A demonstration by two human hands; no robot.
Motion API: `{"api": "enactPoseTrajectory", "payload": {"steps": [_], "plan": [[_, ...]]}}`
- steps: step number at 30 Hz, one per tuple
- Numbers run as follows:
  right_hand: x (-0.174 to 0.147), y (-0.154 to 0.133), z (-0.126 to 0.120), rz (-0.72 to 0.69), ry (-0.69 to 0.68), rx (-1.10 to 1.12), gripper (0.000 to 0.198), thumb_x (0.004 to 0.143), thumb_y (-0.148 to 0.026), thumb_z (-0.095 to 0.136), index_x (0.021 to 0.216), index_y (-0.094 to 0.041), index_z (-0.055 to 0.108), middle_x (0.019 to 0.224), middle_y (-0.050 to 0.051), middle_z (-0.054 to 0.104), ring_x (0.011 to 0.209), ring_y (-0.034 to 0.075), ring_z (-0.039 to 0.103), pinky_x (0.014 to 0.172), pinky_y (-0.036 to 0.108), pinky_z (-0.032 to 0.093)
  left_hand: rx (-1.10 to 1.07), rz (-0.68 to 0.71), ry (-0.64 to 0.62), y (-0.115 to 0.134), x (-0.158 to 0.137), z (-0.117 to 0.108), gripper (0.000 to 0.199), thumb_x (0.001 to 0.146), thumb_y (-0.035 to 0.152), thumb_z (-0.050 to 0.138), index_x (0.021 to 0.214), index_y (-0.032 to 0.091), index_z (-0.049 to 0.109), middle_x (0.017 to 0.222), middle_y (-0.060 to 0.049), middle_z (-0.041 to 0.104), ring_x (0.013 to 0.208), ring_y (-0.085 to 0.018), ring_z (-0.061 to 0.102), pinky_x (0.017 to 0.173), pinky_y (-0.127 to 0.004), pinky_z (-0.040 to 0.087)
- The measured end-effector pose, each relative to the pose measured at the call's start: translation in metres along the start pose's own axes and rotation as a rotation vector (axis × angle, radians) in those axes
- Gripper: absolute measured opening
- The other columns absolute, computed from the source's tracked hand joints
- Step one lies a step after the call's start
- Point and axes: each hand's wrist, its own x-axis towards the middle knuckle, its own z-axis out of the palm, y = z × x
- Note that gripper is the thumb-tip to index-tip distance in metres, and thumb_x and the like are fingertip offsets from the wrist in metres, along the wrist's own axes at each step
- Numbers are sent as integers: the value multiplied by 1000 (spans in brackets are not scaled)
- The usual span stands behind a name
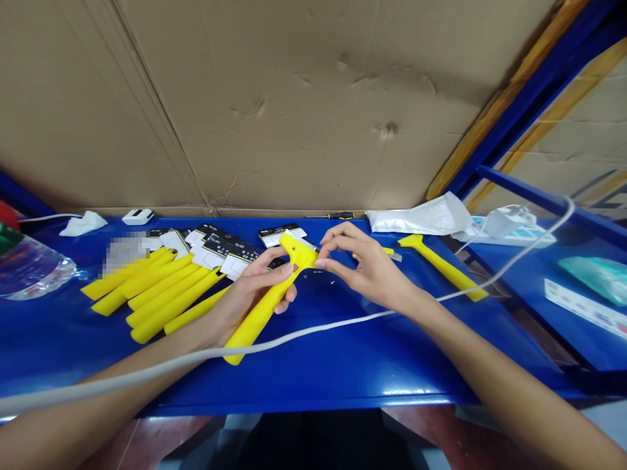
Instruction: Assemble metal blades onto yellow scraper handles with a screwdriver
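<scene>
My left hand (267, 281) is wrapped round the handle of a yellow scraper (262, 313), whose wide head tilts up and away from me. At the right corner of that head, my right hand (360, 261) has its thumb and fingertips closed in a pinch. What lies between those fingertips is too small to make out. Several yellow scrapers (171, 294) lie side by side at the left, with black and white printed cards (215, 245) at their heads. Tiny screws (332, 282) are scattered on the blue table just beyond my hands.
A white cable (313, 328) crosses in front of my forearms. Farther back lie a screwdriver (340, 216), a silvery white packet (418, 217) and another card (272, 236). One more yellow scraper (445, 267) rests at the right. A clear plastic bag (36, 264) sits far left.
</scene>
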Motion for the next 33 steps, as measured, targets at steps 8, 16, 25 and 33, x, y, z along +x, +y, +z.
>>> {"api": "enactPoseTrajectory", "payload": {"steps": [8, 16, 25, 33], "plan": [[-5, 1, 4, 35, 3, 45, 10, 103, -34, 73, 99, -25, 73, 114, 8, 68, 110, 24, 64, 103, 45, 53, -3, -8, 15, -1, -1, -2, 53, 82, 24, 89, 123, 22, 56, 73, -1, 67, 53, -13, 59, 45, -20, 42], [-8, -1, 1, -34, -18, -53, 7, 105, -28, 67, 99, -24, 70, 119, 10, 65, 111, 25, 66, 101, 45, 54, 43, -36, -51, -5, -2, -6, 46, 86, 30, 87, 123, 22, 61, 69, -2, 67, 52, -14, 60, 49, -21, 44], [-9, -2, 0, -20, -15, -48, 9, 102, -27, 73, 94, -23, 72, 119, 10, 64, 111, 25, 68, 100, 46, 56, 67, -27, -53, -4, -5, -2, 41, 90, 29, 82, 122, 22, 58, 69, -2, 66, 54, -14, 58, 50, -20, 45], [-11, 1, 7, 18, 3, 24, 17, 100, -33, 77, 90, -22, 69, 115, 8, 66, 108, 23, 67, 101, 44, 53, 45, -43, -65, -9, -2, -6, 44, 89, 32, 84, 123, 23, 58, 67, -4, 69, 52, -14, 58, 50, -20, 45]]}}
